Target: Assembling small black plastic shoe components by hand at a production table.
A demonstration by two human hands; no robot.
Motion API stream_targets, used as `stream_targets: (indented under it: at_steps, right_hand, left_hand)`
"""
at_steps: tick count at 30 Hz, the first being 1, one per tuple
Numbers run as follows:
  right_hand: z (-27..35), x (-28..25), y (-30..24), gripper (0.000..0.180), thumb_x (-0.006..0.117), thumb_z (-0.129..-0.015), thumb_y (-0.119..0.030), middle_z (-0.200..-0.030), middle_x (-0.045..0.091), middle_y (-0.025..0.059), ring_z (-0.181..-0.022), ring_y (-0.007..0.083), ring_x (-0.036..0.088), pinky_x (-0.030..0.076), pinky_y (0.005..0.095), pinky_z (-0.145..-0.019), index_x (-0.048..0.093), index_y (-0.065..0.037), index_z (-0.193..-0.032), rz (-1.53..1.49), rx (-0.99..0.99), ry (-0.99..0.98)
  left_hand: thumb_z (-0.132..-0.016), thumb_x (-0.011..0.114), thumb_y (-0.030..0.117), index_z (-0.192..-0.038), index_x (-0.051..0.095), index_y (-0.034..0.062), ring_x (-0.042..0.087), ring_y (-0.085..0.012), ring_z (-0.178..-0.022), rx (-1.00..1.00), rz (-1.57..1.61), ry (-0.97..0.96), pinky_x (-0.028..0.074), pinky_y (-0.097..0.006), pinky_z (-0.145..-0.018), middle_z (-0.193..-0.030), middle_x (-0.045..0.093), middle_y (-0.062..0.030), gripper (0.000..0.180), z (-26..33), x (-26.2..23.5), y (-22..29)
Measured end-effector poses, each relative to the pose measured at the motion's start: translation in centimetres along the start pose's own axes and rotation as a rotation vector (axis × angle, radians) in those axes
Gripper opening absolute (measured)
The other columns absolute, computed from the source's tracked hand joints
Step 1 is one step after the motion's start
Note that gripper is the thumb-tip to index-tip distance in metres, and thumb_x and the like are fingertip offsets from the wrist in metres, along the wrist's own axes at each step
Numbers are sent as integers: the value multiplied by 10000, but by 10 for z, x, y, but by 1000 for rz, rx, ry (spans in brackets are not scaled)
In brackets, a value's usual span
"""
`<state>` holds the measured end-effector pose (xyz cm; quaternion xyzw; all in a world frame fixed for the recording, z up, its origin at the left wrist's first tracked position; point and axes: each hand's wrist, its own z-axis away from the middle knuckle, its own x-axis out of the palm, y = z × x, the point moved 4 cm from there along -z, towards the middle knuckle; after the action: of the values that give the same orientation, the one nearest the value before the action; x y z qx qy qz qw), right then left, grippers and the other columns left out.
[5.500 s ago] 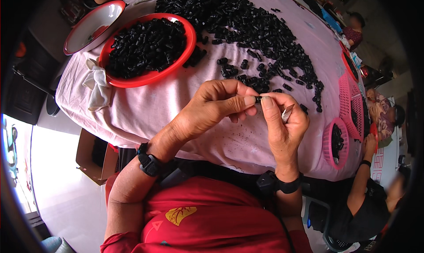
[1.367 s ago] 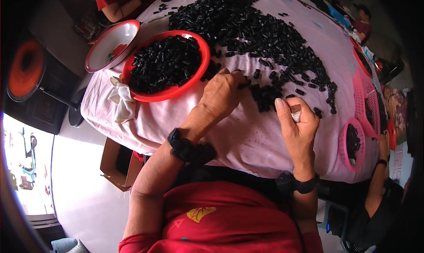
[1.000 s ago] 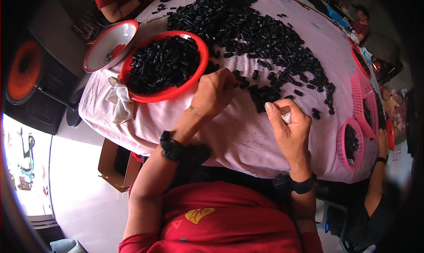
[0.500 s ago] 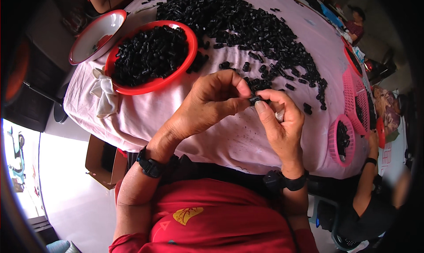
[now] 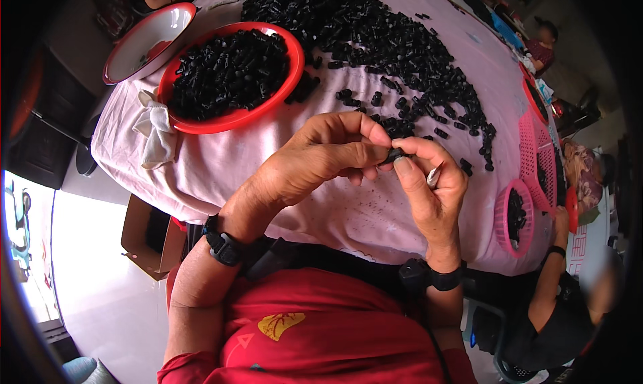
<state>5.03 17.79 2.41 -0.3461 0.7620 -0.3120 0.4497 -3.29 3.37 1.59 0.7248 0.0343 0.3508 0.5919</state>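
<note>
So we've got both hands up in front of the chest, just above the near edge of the table (image 5: 348, 216) with its pink cloth. Our left hand (image 5: 321, 160) has its fingertips pinched together on a small black piece (image 5: 394, 155), and our right hand (image 5: 429, 186) meets it there, thumb and forefinger closed on the same piece from the other side. The right hand also has a thin pale tool (image 5: 433, 176) tucked in the fingers, hard to make out what it is exactly.

Behind the hands there's a big pile (image 5: 388, 42) of the same black bits spread over the cloth. A red bowl (image 5: 231, 76) full of them sits to the left, and a white-and-red bowl (image 5: 147, 39) is just beside that. Two pink baskets (image 5: 512, 216) sit at the right edge, near another person's arm (image 5: 552, 277).
</note>
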Motion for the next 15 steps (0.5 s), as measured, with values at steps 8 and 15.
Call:
stream_targets:
  at_steps: [8, 15]
  right_hand:
    - [1, -1, -4, 172, 664, -877, -140, -630, 610, 16, -553, 69, 555, 422, 229, -503, 629, -25, -999, 22, 0, -4]
    - [0, -6, -10, 176, 665, -874, -153, -629, 610, 20, -553, 78, 558, 424, 234, -502, 626, -26, -989, 40, 5, -11]
  left_hand:
    - [-908, 643, 145, -1062, 612, 18, 611, -90, -767, -31, 9, -28, 476, -209, -660, -905, 655, -49, 202, 0, 1, -1]
    - [-938, 598, 161, -1092, 585, 7, 637, -104, -717, -191, 167, -27, 493, -200, -616, -889, 687, -87, 218, 2, 4, -6]
